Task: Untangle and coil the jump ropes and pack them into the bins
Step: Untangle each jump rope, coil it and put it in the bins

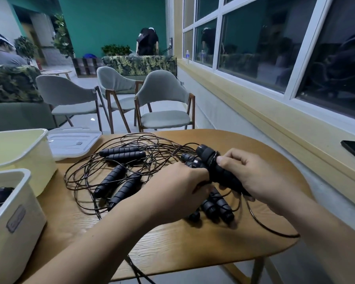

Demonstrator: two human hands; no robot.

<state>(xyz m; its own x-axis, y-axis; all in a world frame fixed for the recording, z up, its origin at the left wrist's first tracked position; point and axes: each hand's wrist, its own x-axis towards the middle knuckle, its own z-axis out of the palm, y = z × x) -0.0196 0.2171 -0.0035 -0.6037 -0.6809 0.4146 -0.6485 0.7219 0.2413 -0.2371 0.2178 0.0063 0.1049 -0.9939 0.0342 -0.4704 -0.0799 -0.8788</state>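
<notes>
Near bin (12, 222): white, at the table's (193, 253) front left corner. Something dark and rope-like lies inside, blurred; I'd take it for one rope already packed.
Far bin (18, 152): pale yellow, behind the near bin along the left edge. Nothing shows inside, though its floor is hidden.
Lid (74, 142): flat at the back left edge, just beside the far bin.
Tangle (102, 171): spread from mid-table to the back edge, thin dark cords looped over one another, none of it coiled.
Loose handles (115, 185): two black pairs lying in the tangle, untouched.
Left hand (178, 185): over the table's middle, its back toward me, fingers curled round the lower end of the held handles. Its fingertips are hidden.
Held handles (213, 167): a black pair lifted off the table between both hands, cord wound round them near the top.
Spare handles (217, 206): more black grips on the table directly beneath the hands.
Right hand (252, 175): thumb pressed onto the held handles, the other fingers curled underneath them.
Trailing cord (275, 232): runs from the hands toward the front right edge.
Progress: early, by my reckoning. One rope is perhaps binned and one is being wound, while several are left to untangle, coil and pack.
</notes>
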